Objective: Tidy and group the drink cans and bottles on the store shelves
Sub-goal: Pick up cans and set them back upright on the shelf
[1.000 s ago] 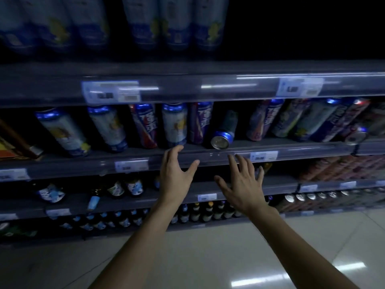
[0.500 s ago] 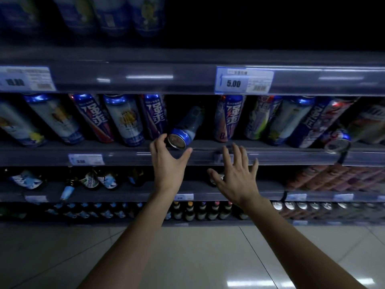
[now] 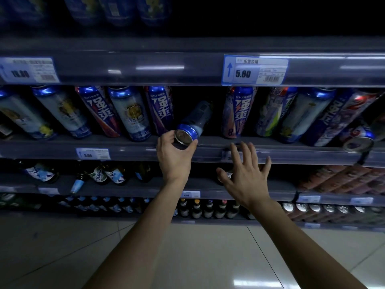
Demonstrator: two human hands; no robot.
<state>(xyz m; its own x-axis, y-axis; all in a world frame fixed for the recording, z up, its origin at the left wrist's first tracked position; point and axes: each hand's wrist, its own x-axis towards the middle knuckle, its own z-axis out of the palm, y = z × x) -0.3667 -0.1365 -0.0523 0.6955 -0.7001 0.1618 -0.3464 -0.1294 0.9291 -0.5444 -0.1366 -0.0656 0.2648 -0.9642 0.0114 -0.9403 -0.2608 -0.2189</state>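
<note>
A pale blue can (image 3: 194, 122) lies toppled on the middle shelf (image 3: 270, 152), its blue-rimmed end pointing out at me. My left hand (image 3: 174, 155) grips that end, thumb on one side and fingers on the other. My right hand (image 3: 246, 174) hovers with spread straight fingers just below the shelf's front rail, to the right of the can, holding nothing. Upright cans flank the gap: a purple one (image 3: 161, 110) on the left and a blue-orange one (image 3: 236, 111) on the right.
Another can (image 3: 357, 138) lies on its side at the far right of the same shelf. Lower shelves hold glass bottles (image 3: 100, 175) and red cans (image 3: 341, 180). More cans stand on the dark top shelf (image 3: 116, 9). Tiled floor lies below.
My left hand has risen and closed round the end of the fallen can. My right hand moved up toward the shelf rail. The view has drawn nearer to the shelf.
</note>
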